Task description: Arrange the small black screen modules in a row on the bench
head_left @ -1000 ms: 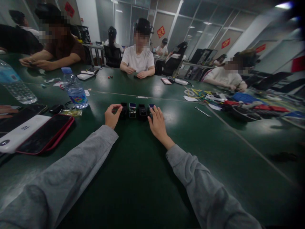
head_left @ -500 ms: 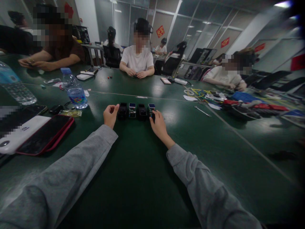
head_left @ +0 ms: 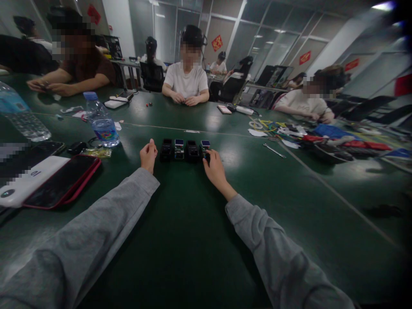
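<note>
Two black plastic device casings and two small circuit boards with screens stand in a row on the dark green table, casing and board by turns. My left hand (head_left: 148,157) is just left of the leftmost black casing (head_left: 166,149), apart from it. Its thumb points up, its fingers are curled in, and nothing shows in them. Beside that casing are a circuit board (head_left: 179,149) and another black casing (head_left: 192,150). At the right end, the fingers and thumb of my right hand (head_left: 215,166) are on the other circuit board (head_left: 205,144), partly hiding its lower part.
Left of my arm lie phones (head_left: 64,180) and a yellowish packet (head_left: 96,152), with water bottles (head_left: 102,124) behind. A wrench (head_left: 274,150) and a heap of cables and cloth (head_left: 334,137) are on the right. Co-workers sit around the table, one straight across (head_left: 186,81).
My left hand has drawn slightly left, away from the leftmost casing, and its thumb and fingers have come together. My right hand stays at the end circuit board.
</note>
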The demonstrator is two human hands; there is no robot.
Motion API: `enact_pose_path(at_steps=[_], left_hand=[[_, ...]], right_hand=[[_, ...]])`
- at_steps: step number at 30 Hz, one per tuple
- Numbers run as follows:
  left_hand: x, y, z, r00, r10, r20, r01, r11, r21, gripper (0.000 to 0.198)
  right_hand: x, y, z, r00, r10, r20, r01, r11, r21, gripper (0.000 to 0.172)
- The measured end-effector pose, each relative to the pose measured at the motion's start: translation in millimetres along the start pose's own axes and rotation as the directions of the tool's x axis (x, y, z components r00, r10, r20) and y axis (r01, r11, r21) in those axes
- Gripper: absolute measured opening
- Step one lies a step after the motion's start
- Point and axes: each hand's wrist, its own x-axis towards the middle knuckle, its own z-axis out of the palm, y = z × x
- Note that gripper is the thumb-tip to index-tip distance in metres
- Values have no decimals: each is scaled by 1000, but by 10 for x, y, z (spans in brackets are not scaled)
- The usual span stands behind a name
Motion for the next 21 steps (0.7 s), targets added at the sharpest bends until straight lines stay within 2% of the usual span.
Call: enact_pose_path(at_steps=[13,21], left_hand=[[25,-40,-12,997,-56,45,56,998,13,51],[-45,15,6,986,-62,155,57,998,33,48]], right_hand=[[3,-39,-43,1000,-3,-5,3,1000,2,34],[9,-43,-49,1000,3,-6,-3,1000,6,33]])
